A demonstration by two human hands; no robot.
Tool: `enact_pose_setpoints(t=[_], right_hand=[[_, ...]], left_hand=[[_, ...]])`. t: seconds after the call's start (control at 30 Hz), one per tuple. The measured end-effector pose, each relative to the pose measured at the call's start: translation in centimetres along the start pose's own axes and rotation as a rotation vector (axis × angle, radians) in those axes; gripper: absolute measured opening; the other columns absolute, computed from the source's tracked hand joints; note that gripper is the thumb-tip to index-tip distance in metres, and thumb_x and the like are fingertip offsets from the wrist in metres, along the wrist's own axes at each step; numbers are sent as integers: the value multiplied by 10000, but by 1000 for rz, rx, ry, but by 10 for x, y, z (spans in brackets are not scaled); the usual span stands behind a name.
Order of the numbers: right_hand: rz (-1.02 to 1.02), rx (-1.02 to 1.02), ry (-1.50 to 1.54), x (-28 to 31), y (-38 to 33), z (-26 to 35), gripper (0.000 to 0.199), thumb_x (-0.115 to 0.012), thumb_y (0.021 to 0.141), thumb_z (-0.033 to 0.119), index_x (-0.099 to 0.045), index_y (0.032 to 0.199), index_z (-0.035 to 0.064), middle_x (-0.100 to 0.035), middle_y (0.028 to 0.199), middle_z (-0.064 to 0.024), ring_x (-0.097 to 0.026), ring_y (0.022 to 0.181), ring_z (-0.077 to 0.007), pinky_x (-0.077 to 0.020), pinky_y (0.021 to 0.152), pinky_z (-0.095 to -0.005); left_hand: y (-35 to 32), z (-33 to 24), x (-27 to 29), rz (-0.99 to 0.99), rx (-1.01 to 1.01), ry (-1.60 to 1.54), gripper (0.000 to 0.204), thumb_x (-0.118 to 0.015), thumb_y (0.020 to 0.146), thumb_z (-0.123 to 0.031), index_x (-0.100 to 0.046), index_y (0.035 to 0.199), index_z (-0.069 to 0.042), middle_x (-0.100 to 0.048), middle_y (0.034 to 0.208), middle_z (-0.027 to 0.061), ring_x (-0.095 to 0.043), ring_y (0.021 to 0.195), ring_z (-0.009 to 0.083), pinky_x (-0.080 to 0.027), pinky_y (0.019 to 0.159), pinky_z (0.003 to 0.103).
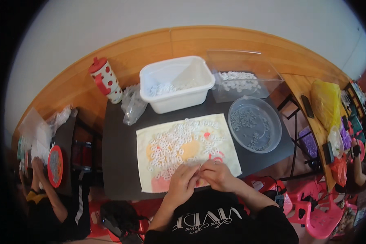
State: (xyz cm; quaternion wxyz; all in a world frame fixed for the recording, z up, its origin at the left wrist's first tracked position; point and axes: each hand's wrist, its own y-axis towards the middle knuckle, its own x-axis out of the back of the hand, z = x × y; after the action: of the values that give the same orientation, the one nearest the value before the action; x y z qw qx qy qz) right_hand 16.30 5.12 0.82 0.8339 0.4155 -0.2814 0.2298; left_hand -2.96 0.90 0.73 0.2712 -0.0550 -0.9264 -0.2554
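Head view: left hand (182, 185) and right hand (216, 174) brought together at the near edge of the cloth (227, 140), fingertips pinched and touching, seemingly working one small white ring between them, though too small to tell for sure. Rings (179, 146) heaped over the middle of the cloth, just beyond the knuckles. Step in hand, by the look: handling or joining single rings picked off the heap. Next move likely calls for a fine fingertip pick from the near rim of the pile without scattering neighbours. White tub (199, 91) far centre with more rings inside; clear box (242, 81) far right; round clear bowl (272, 134) right, close to the worktop (118, 154) right edge. Spotted bottle (106, 79) and plastic bags (132, 103) far left. Bare dark worktop left of the cloth; little room right. Cloth's near edge close to the worktop's near edge, so rings could roll off. Another person seated off to the left.
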Motion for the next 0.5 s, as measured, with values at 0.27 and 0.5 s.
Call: enact_pose_setpoints(t=[0.27, 0.5], right_hand=[[43, 54, 9, 1, -6, 2, 218, -728, 703, 104, -640, 888, 30, -586, 968, -130, -593, 848, -321, -495, 699, -399], [5, 62, 96, -12, -16, -10, 285, -672, 751, 129, -659, 978, -43, -644, 963, -228, -639, 862, -412, -528, 708, -474]], left_hand=[[11, -22, 6, 130, -124, 32, 693, -796, 741, -118, -516, 1361, 14, -527, 1355, 200, -506, 1213, 406, -436, 1005, 450], [6, -23, -17, 275, -160, 97, 1032, -853, 720, -361, -275, 1494, 2, -316, 1498, 312, -402, 1328, 469, -342, 1069, 528]])
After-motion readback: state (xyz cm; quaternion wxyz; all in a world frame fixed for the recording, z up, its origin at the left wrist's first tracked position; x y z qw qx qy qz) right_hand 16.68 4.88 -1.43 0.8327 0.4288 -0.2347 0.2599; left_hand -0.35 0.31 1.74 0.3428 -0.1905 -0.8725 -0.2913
